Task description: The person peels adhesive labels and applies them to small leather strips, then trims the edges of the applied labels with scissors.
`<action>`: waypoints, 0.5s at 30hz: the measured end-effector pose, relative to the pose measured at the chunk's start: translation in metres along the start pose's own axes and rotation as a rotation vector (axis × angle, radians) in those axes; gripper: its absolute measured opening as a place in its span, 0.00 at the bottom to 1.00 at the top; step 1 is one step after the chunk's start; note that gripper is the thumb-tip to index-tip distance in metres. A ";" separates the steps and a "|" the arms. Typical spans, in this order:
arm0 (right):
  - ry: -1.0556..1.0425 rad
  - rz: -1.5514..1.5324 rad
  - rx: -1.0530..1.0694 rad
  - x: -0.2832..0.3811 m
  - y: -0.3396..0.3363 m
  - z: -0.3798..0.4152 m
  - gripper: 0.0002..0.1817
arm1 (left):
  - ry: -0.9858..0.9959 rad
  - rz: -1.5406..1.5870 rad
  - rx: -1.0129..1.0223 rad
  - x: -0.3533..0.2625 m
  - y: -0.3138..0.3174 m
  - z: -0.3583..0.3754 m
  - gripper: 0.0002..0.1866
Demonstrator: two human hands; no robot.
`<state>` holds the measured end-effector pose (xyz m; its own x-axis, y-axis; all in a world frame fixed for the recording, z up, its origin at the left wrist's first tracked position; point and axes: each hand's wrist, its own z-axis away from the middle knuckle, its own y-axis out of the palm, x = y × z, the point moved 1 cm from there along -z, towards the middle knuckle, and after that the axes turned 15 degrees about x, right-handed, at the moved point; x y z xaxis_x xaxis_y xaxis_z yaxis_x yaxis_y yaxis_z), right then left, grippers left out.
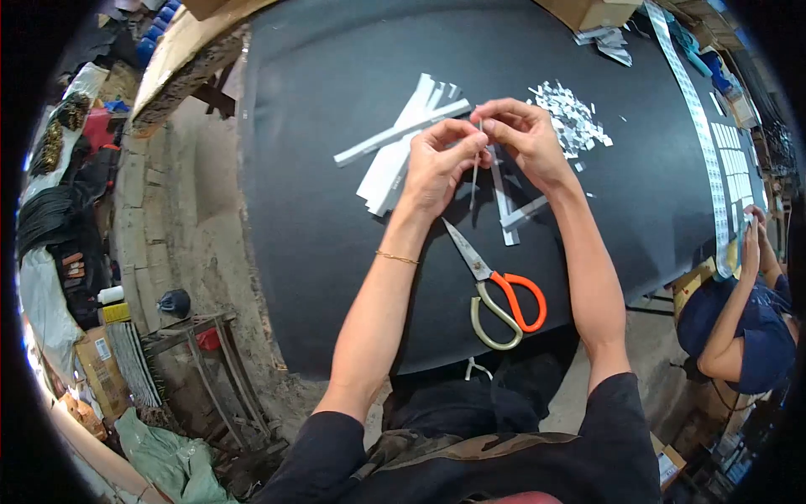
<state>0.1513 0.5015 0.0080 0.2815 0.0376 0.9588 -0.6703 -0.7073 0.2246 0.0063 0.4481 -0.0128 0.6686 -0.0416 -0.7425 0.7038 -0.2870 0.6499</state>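
Observation:
Both of my hands meet above the black tabletop. My left hand (442, 165) has its thumb and finger pinched on a thin strip (474, 189), seen nearly edge-on and hanging downward. Right beside it, my right hand (531, 144) pinches the strip's upper end; the fingertips partly hide it. A pair of scissors (491, 286) with one orange and one beige handle lies below my hands, blades pointing up-left. Fanned white and grey strips (393, 164) lie left of my hands. Under and beside my right hand are more strips (505, 210).
A heap of small cut white pieces (573, 118) lies beyond my right hand on the black tabletop (319, 269). A long printed band (701, 126) runs along the right side, near rows of white labels (735, 168). Another person (743, 328) works at the right edge.

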 end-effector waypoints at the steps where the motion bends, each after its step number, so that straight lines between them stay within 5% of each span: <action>1: 0.000 -0.014 -0.004 -0.001 -0.001 0.000 0.08 | -0.004 -0.002 -0.008 -0.001 0.001 0.000 0.07; 15: 0.022 -0.128 0.089 -0.014 -0.013 0.000 0.09 | -0.015 -0.066 0.025 -0.001 -0.004 0.001 0.10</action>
<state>0.1563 0.5102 -0.0088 0.3451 0.1457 0.9272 -0.5665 -0.7553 0.3295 0.0022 0.4485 -0.0146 0.6170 -0.0356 -0.7862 0.7402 -0.3130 0.5951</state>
